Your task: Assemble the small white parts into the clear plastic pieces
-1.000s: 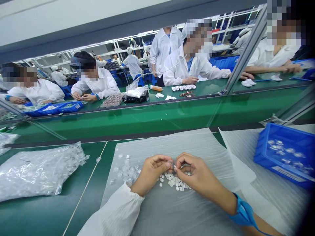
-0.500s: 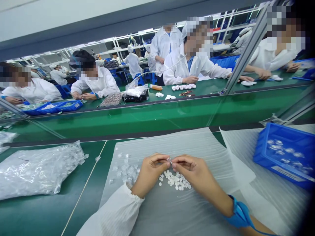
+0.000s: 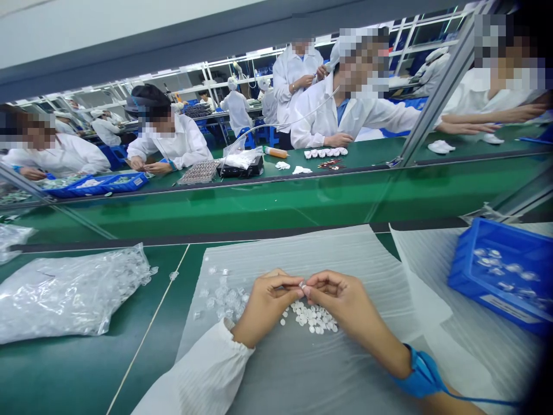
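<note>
Fingers of left hand and right hand pinch a clear piece, mostly hidden.

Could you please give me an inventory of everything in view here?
Work surfaces: at least two, green, near and far
Sheets: at least two, whitish, near surface
White discs: many, white, middle of the sheet
Clear pieces: many, transparent, sheet's left
Held piece: one, clear-looking, above the sheet
Large bag: one, transparent, left
Bin: one, blue, right, holding small pieces
Trays: several, blue, far surface, left
Tube: one, orange, far surface, middle
Co-workers: several, white coats, beyond
Wrist strap: one, blue, lower right
Left hand: one, bare, pinching the held piece
Right hand: one, bare, likewise
</note>
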Demonstrator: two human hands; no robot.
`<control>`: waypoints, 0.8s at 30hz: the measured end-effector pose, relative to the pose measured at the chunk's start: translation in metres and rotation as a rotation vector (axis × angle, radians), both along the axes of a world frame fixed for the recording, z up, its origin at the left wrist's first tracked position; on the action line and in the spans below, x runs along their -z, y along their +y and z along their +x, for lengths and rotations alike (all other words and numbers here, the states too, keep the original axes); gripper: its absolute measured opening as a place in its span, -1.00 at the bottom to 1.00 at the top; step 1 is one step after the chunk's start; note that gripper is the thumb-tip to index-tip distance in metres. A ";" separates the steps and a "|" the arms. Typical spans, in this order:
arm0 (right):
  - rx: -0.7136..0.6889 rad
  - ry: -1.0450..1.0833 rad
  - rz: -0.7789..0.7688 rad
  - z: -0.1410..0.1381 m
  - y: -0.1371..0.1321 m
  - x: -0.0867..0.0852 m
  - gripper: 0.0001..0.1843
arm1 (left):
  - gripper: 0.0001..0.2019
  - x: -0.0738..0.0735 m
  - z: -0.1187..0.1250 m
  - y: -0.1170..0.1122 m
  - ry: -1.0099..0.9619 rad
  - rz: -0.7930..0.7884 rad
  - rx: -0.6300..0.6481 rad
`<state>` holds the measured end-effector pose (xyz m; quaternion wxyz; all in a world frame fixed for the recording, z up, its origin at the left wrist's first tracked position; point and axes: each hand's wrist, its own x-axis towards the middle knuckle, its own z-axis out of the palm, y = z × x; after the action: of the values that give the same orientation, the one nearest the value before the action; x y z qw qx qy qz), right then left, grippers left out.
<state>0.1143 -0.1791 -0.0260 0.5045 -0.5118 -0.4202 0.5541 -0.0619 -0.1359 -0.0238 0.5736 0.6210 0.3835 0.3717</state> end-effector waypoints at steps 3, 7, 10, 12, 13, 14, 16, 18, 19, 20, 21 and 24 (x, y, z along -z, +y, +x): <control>-0.028 0.027 -0.033 0.003 0.001 -0.003 -0.71 | -0.78 -0.004 -0.002 0.002 -0.036 -0.091 0.048; -0.090 0.031 -0.043 0.006 0.001 -0.007 -0.76 | -0.78 -0.007 -0.003 0.003 -0.106 -0.205 0.102; -0.116 0.074 -0.028 0.007 0.001 -0.009 -0.77 | -0.79 -0.008 -0.004 0.004 -0.161 -0.259 0.129; -0.137 0.102 -0.023 0.006 0.001 -0.009 -0.77 | -0.79 -0.009 -0.004 0.004 -0.190 -0.290 0.126; -0.142 0.110 -0.020 0.006 0.001 -0.008 -0.76 | -0.79 -0.009 -0.004 0.004 -0.198 -0.298 0.120; -0.141 0.110 -0.016 0.005 0.001 -0.008 -0.76 | -0.79 -0.010 -0.004 0.004 -0.201 -0.298 0.113; -0.125 0.090 -0.007 0.005 0.001 -0.008 -0.75 | -0.79 -0.010 -0.004 0.004 -0.199 -0.286 0.107; -0.105 0.057 -0.005 0.004 0.001 -0.009 -0.76 | -0.80 -0.010 -0.003 0.005 -0.190 -0.264 0.114; -0.097 0.041 -0.009 0.004 0.000 -0.009 -0.77 | -0.81 -0.010 -0.003 0.005 -0.181 -0.249 0.119; -0.093 0.028 -0.012 0.003 0.000 -0.009 -0.77 | -0.81 -0.009 -0.003 0.005 -0.173 -0.236 0.123; -0.093 0.018 -0.018 0.003 0.000 -0.009 -0.77 | -0.81 -0.009 -0.002 0.005 -0.166 -0.225 0.128; -0.123 0.006 -0.026 0.004 -0.002 -0.008 -0.77 | -0.82 -0.006 -0.003 0.004 -0.162 -0.214 0.147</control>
<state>0.1180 -0.1808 -0.0184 0.4638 -0.4900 -0.4421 0.5911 -0.0645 -0.1316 -0.0173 0.6913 0.5508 0.3269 0.3345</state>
